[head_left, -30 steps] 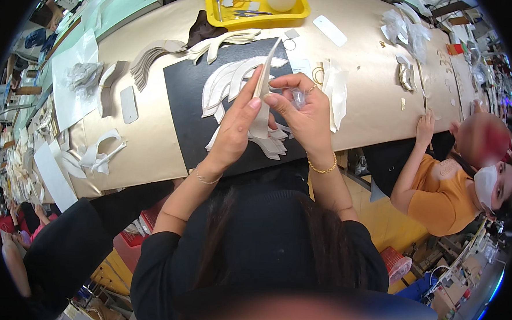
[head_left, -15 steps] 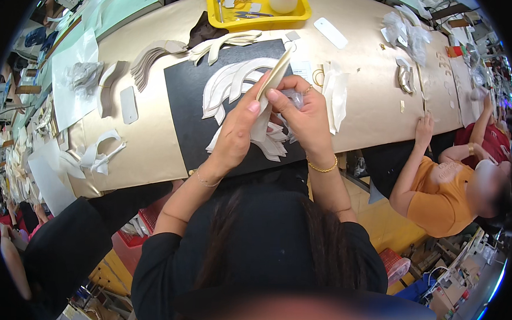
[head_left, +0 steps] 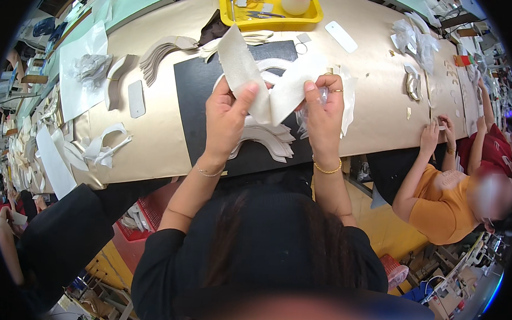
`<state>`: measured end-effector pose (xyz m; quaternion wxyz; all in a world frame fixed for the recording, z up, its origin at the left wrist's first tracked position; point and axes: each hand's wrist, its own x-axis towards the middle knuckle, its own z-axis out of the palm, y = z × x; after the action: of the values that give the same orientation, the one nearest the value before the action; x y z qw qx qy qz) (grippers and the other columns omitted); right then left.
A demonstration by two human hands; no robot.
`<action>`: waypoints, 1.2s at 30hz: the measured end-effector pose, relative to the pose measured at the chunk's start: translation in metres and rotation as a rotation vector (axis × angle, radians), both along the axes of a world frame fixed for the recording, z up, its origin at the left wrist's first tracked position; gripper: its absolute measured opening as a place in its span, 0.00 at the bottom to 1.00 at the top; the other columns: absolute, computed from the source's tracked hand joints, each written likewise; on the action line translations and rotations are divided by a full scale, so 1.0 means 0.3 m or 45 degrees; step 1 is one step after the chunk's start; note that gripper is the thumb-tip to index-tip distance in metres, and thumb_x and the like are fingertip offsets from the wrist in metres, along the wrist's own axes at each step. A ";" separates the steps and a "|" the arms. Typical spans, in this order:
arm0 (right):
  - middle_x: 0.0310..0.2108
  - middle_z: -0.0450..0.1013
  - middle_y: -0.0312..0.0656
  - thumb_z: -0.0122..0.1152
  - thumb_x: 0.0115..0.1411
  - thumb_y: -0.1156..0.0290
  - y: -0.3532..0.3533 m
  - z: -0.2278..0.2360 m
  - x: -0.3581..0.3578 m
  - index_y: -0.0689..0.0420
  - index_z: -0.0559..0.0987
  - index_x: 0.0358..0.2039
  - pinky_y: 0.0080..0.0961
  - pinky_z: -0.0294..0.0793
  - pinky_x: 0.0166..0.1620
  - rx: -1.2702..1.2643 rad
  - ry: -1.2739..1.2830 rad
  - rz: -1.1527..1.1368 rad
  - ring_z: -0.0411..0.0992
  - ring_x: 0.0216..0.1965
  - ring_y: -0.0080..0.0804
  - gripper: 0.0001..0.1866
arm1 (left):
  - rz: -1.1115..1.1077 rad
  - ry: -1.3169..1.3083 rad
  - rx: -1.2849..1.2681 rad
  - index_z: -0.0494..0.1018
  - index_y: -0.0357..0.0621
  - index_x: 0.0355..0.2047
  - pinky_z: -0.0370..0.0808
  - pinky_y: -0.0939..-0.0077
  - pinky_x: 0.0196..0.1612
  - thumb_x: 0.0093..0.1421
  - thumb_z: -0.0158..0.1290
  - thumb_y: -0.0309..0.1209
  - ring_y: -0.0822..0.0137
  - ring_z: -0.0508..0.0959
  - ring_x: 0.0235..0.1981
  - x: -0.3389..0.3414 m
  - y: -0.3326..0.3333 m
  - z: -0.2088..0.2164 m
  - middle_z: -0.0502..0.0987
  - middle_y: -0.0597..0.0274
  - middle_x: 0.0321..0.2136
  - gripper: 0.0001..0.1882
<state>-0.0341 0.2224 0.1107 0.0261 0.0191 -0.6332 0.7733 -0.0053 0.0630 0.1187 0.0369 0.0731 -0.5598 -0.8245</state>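
A pale, cloth-like strip (head_left: 242, 63) is held up over the black mat (head_left: 193, 93), spread in a V with its low point toward me. Whether it is one bent piece or two overlapping ones, I cannot tell. My left hand (head_left: 226, 118) pinches its left arm, thumb on top. The right arm is gripped by my right hand (head_left: 326, 120), and crumpled clear plastic (head_left: 305, 123) shows beside those fingers. Just below lies a fanned stack of curved off-white pieces (head_left: 264, 142) on the mat. More curved pieces behind are partly hidden by the strip.
A yellow tray (head_left: 269, 25) at the back holds scissors and a red-topped bottle. Fanned grey-beige curved pieces (head_left: 160, 55) and a pale card (head_left: 136, 98) lie left. Crumpled plastic bags (head_left: 410, 40) lie far right, where a person in orange (head_left: 433, 195) works.
My hands have moved apart, and the strip, edge-on and close together before, is now opened into a V. The view has shifted slightly. The co-worker on the right brings both hands together.
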 end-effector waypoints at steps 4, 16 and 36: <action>0.34 0.69 0.34 0.54 0.65 0.71 -0.005 0.005 -0.024 0.58 0.67 0.44 0.12 0.69 0.32 -0.078 -0.129 -0.039 0.68 0.32 0.14 0.09 | -0.094 0.016 -0.016 0.66 0.34 0.54 0.73 0.77 0.47 0.57 0.58 0.21 0.73 0.76 0.42 0.020 0.038 -0.003 0.77 0.59 0.42 0.24; 0.31 0.77 0.44 0.61 0.62 0.65 -0.037 0.002 -0.012 0.64 0.71 0.45 0.23 0.73 0.33 0.238 0.145 -0.238 0.72 0.29 0.23 0.17 | -0.352 -0.284 -0.009 0.74 0.34 0.38 0.72 0.80 0.29 0.61 0.55 0.28 0.74 0.77 0.26 0.047 0.094 -0.102 0.78 0.63 0.29 0.09; 0.18 0.72 0.39 0.64 0.60 0.68 0.075 0.017 0.005 0.64 0.77 0.33 0.19 0.65 0.23 0.639 0.260 -0.270 0.65 0.19 0.18 0.11 | -0.438 -0.078 -0.472 0.76 0.31 0.36 0.69 0.79 0.21 0.65 0.51 0.36 0.76 0.74 0.16 0.061 0.086 0.008 0.74 0.63 0.15 0.16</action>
<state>-0.0327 0.2448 0.1157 0.1650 0.0364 -0.7972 0.5796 0.0131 0.0888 0.1211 -0.1082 -0.0063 -0.7065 -0.6993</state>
